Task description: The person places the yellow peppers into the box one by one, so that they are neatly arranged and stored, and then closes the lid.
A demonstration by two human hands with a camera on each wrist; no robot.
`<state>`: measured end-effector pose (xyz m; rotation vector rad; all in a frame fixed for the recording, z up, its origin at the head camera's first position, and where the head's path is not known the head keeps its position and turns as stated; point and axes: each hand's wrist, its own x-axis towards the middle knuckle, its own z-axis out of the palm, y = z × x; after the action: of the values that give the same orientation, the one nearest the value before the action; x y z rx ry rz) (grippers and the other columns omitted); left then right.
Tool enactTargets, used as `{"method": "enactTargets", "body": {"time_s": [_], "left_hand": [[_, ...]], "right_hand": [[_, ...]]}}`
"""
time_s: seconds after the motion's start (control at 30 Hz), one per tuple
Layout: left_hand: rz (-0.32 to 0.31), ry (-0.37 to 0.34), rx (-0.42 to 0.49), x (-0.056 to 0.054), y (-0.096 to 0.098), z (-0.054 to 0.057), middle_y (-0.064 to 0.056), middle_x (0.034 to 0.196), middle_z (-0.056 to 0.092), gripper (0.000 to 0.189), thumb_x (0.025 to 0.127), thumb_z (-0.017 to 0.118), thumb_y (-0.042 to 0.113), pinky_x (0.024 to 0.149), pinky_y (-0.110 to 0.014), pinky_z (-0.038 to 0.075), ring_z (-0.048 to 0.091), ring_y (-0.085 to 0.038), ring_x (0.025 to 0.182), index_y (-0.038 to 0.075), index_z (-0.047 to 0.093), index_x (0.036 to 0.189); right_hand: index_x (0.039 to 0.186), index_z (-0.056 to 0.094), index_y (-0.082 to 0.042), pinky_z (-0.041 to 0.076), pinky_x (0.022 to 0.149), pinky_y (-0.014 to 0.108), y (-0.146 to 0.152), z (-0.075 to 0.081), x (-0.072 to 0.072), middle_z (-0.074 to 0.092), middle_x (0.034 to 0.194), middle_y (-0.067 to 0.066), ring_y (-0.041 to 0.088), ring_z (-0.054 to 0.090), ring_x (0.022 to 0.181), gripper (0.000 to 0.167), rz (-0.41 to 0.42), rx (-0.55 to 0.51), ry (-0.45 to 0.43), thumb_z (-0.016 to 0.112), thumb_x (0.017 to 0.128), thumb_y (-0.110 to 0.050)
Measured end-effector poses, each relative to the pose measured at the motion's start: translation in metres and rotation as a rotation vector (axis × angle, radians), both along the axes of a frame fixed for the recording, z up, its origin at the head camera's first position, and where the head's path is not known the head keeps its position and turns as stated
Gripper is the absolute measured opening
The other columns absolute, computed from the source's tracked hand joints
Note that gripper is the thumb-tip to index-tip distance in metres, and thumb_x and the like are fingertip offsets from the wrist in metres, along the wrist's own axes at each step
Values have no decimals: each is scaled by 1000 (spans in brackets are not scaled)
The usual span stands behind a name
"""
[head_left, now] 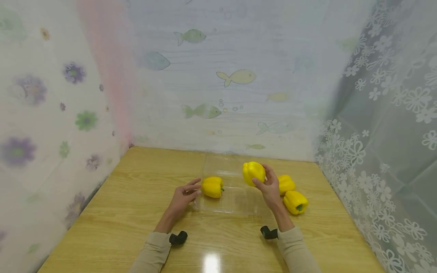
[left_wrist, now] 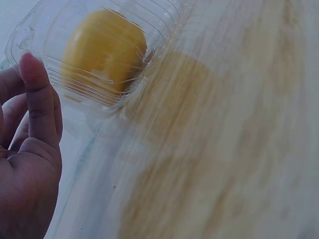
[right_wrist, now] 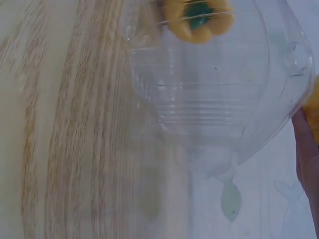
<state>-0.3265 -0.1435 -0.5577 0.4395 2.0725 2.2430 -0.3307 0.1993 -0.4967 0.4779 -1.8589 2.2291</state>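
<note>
A clear plastic clamshell box (head_left: 235, 204) lies open on the table, its lid (head_left: 222, 163) folded back toward the wall. One yellow bell pepper (head_left: 212, 187) lies on its side in the left part of the box, stem to the right. At the left rim my left hand (head_left: 181, 201) pinches the plastic edge between thumb and fingers, as the left wrist view shows. Above the box's right part, my right hand (head_left: 272, 189) holds another yellow bell pepper (head_left: 253, 173) between thumb and fingers. In the right wrist view only a sliver of that held pepper (right_wrist: 313, 112) appears.
Just right of the box, two more yellow bell peppers (head_left: 286, 184) lie close together on the wooden table (head_left: 150, 170). A fish-patterned curtain (head_left: 235, 113) hangs along the far edge, with flowered sheets (head_left: 51, 125) at the sides.
</note>
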Motion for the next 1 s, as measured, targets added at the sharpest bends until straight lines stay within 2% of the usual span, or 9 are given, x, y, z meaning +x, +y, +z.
{"method": "enactTargets", "body": {"time_s": [0.17,0.43,0.7,1.0], "left_hand": [[-3,-4,-7,1,0,-2,-12,156,47,34,97,69,8,69,-19,51,63,-11,107,-9,66,127],[5,10,-4,-1,0,0,-11,156,48,33,98,69,9,64,-19,50,63,-13,100,-8,67,126],[8,3,-4,-2,0,0,-11,155,48,33,97,69,8,64,-19,50,62,-12,100,-8,67,126],[16,7,-12,-2,-1,0,-11,154,50,32,97,70,8,70,-18,50,62,-17,114,-7,69,125]], "right_hand": [[149,39,-2,59,85,28,-2,3,3,50,139,5,12,65,109,58,11,40,-17,64,97,6],[151,41,-3,57,89,25,-6,7,5,48,143,7,14,59,116,63,28,148,-36,68,94,3],[151,38,0,56,91,24,-8,5,6,44,147,9,13,58,118,65,57,148,-40,68,94,2],[152,35,7,55,91,22,-12,-1,3,41,151,14,16,54,120,68,38,147,-26,67,92,8]]}}
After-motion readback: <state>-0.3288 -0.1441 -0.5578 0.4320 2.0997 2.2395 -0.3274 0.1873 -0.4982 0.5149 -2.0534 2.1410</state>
